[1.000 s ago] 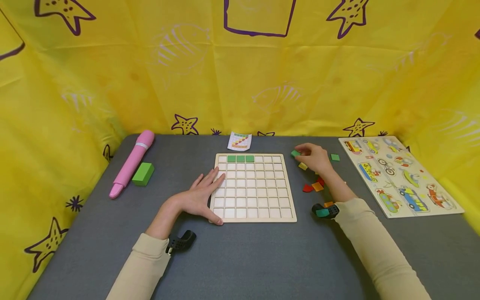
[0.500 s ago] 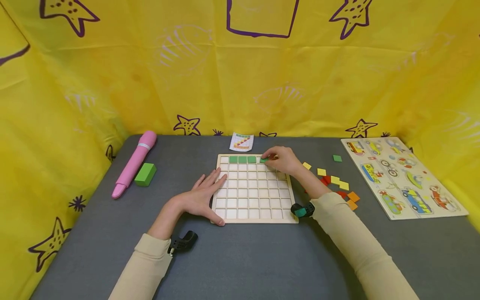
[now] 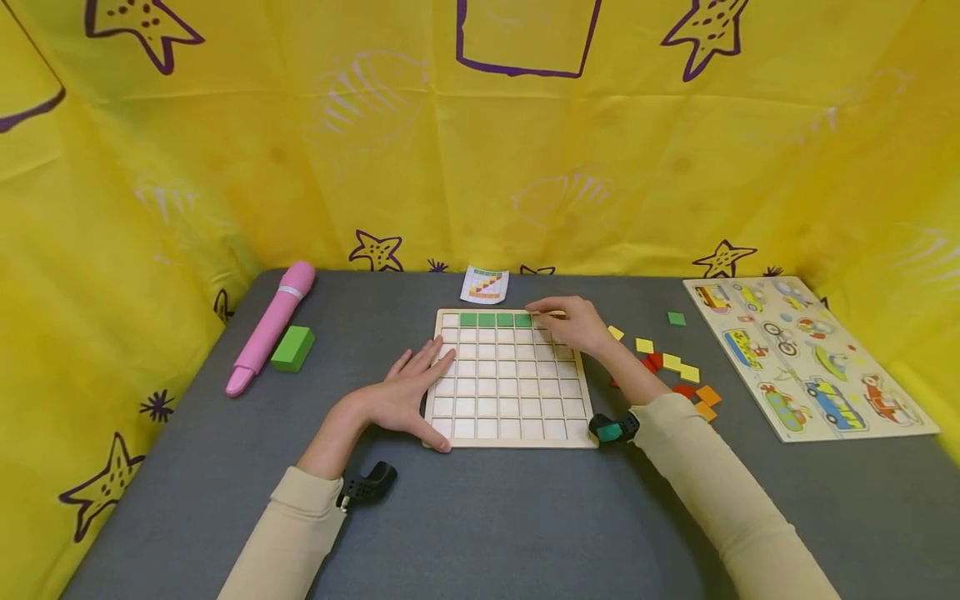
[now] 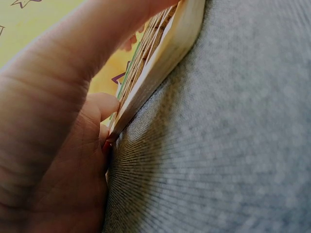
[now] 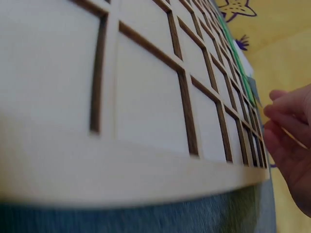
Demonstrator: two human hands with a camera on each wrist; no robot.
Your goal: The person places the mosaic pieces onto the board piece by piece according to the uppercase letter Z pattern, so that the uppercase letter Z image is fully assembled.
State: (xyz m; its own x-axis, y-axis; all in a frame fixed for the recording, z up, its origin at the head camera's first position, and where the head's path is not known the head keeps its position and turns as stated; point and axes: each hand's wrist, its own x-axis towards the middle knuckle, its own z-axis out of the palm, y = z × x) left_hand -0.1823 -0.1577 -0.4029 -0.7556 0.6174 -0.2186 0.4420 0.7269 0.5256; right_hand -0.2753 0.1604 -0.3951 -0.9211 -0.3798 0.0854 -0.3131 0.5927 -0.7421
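Note:
A wooden grid board [image 3: 510, 442] lies on the grey table, with several green square tiles [image 3: 486, 320] set side by side in its far row. My left hand [image 3: 401, 404] rests spread along the board's left edge, thumb at the near corner and fingers over the side. In the left wrist view the thumb lies across the board's pale edge [image 4: 163, 63]. My right hand [image 3: 572, 323] hovers over the far right part of the board. Its fingertips are right at the rightmost green tile [image 3: 523, 320], which lies flat in its cell. In the right wrist view, nothing shows between the fingertips [image 5: 272, 109].
A small pattern card [image 3: 484, 285] lies behind the board. Loose yellow tiles [image 3: 689, 373], red and orange tiles [image 3: 708, 395] and one green tile [image 3: 677, 318] are to the right, beside a picture puzzle [image 3: 810, 358]. A pink microphone-shaped toy [image 3: 272, 327] and green block [image 3: 293, 348] lie left.
My right hand has carried a green tile from the right of the board to the far row, where it now lies in a cell. The left hand has stayed on the board's edge.

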